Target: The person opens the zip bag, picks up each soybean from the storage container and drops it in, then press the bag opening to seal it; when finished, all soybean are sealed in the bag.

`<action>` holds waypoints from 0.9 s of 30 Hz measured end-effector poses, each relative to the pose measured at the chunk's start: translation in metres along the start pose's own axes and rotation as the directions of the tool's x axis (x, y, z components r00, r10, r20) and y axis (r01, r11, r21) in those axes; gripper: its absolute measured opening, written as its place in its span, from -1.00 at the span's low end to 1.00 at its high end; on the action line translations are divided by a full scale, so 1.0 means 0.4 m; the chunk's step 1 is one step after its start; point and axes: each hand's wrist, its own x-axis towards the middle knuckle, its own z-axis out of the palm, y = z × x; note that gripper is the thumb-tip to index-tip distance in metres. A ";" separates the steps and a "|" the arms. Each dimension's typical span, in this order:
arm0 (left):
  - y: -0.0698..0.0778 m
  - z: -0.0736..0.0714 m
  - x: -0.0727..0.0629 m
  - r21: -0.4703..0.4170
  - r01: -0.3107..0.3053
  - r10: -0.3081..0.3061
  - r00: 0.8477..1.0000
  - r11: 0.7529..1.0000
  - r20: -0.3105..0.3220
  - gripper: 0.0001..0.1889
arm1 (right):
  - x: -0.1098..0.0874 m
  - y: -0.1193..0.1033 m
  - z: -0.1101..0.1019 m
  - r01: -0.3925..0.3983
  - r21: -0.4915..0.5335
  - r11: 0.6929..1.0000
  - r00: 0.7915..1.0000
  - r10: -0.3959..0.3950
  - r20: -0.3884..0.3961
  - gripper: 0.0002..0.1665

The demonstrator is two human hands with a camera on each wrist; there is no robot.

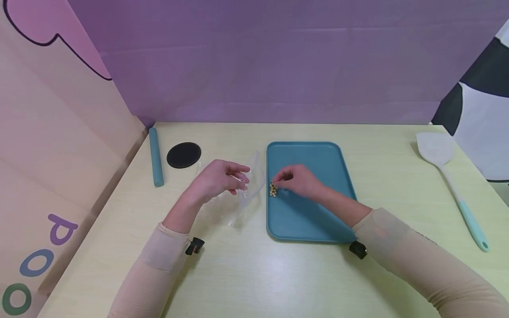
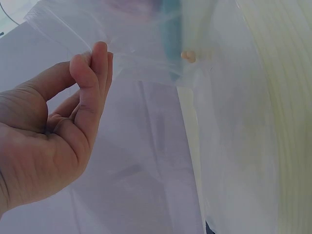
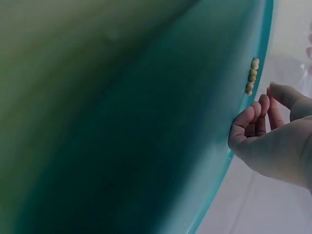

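My left hand holds a clear plastic bag between thumb and fingers, left of a blue tray. The film of the bag spreads beyond the fingertips in the left wrist view. Through it show a few small tan beans; whether they lie inside it I cannot tell. Several tan beans are clustered along the tray's left edge. Over them reaches my right hand, its thumb and forefinger tips close together. Whether a bean sits between those fingertips is hidden.
A blue rod and a black round disc lie at the back left. On the right lies a spatula with a mint handle. A purple wall closes off the table's far edge.
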 end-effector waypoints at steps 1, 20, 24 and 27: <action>0.000 0.000 0.000 0.000 -0.002 0.002 1.000 1.000 0.001 -0.50 | 0.001 0.004 0.000 0.006 -0.016 1.000 1.000 -0.006 0.000 -0.86; -0.005 0.002 0.004 -0.001 -0.008 0.008 1.000 1.000 0.007 -0.50 | 0.014 0.032 0.012 0.059 -0.141 0.988 0.998 -0.057 0.015 -0.91; -0.004 0.001 0.005 -0.002 -0.002 0.002 1.000 1.000 -0.001 -0.50 | 0.015 0.036 0.012 0.059 -0.147 0.987 0.998 -0.058 0.014 -0.92; -0.003 0.000 0.003 -0.001 -0.003 0.003 1.000 1.000 0.000 -0.50 | 0.014 0.036 0.009 0.061 -0.157 0.986 0.998 -0.060 0.011 -0.95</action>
